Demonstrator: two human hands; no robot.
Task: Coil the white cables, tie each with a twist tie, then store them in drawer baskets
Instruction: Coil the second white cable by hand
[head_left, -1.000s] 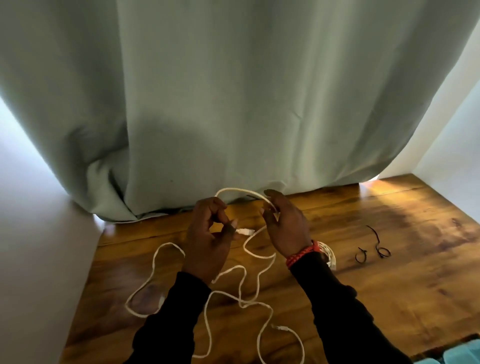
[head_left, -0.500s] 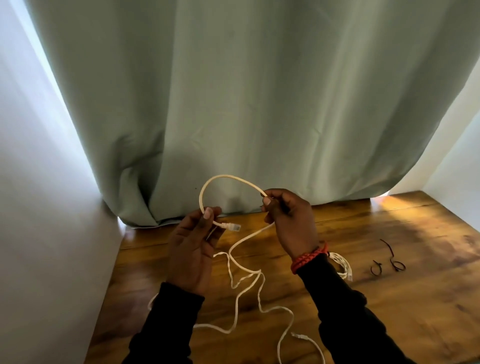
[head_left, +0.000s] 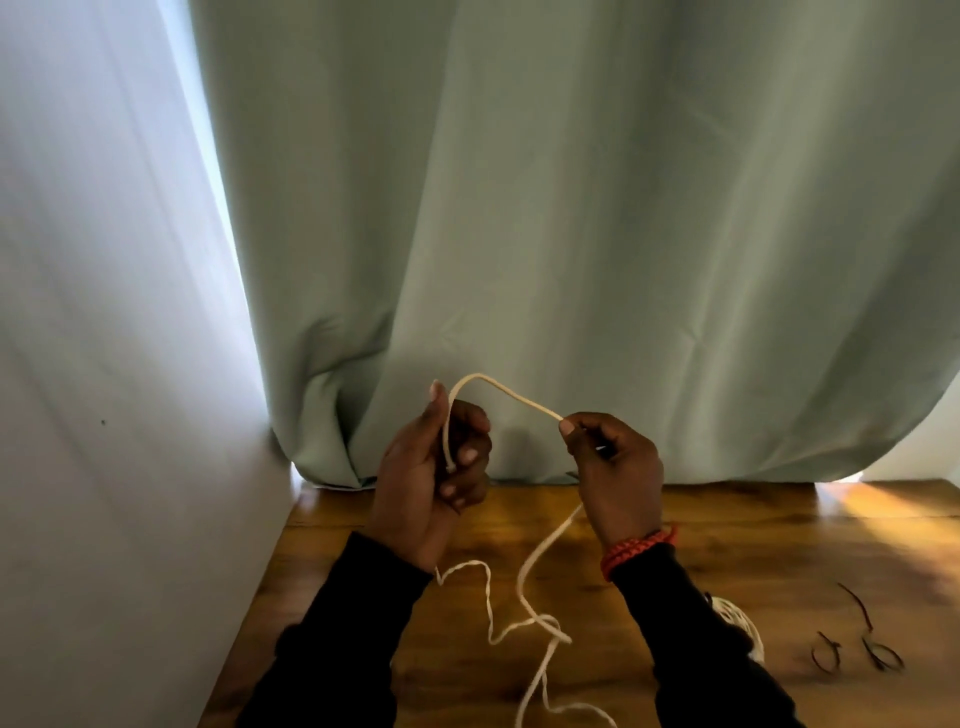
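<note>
A pale green curtain (head_left: 597, 234) hangs behind the wooden table (head_left: 779, 551). Above the table's far edge, the left hand (head_left: 431, 483) curls its fingers round the white cable (head_left: 540, 566) near its end, which points down into the palm, while the right hand (head_left: 615, 467) pinches it further along — an arch between them. The rest trails down onto the table, towards the viewer. A coiled cable (head_left: 737, 623) and dark twist ties (head_left: 857, 644) lie to the right.

White cable, coiled cable and twist ties

The white cable (head_left: 535, 561) arches at frame centre, then trails loosely down to the bottom edge. A coiled cable (head_left: 740, 626) lies lower right; two dark twist ties (head_left: 857, 647) lie further right, bent into loops.
</note>
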